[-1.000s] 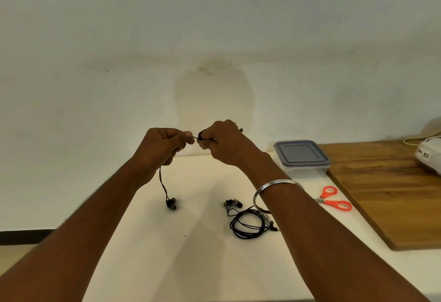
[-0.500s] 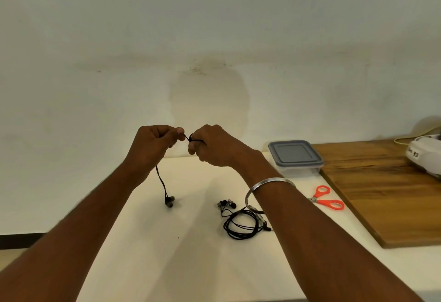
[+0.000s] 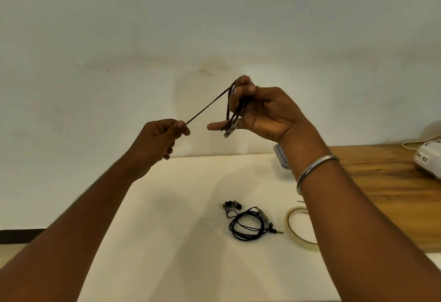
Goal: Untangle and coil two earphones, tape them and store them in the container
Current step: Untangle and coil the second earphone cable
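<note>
Both hands are raised above the white table (image 3: 167, 242). Left hand (image 3: 162, 139): thumb and forefinger pinch one strand of the first earphone (image 3: 207, 106), which runs taut up to the right hand (image 3: 265, 113). Right hand: several loops of that cable are wound between its raised upper fingers and its outstretched lower finger, and the thumb presses them in place. Second earphone (image 3: 248, 226): coiled, lying on the table below the hands. Tape roll (image 3: 303, 244): lies flat near the coil's right side, partly hidden by the right forearm. Container (image 3: 281, 158): stands beside the wooden board (image 3: 381, 175), mostly hidden behind the right wrist.
</note>
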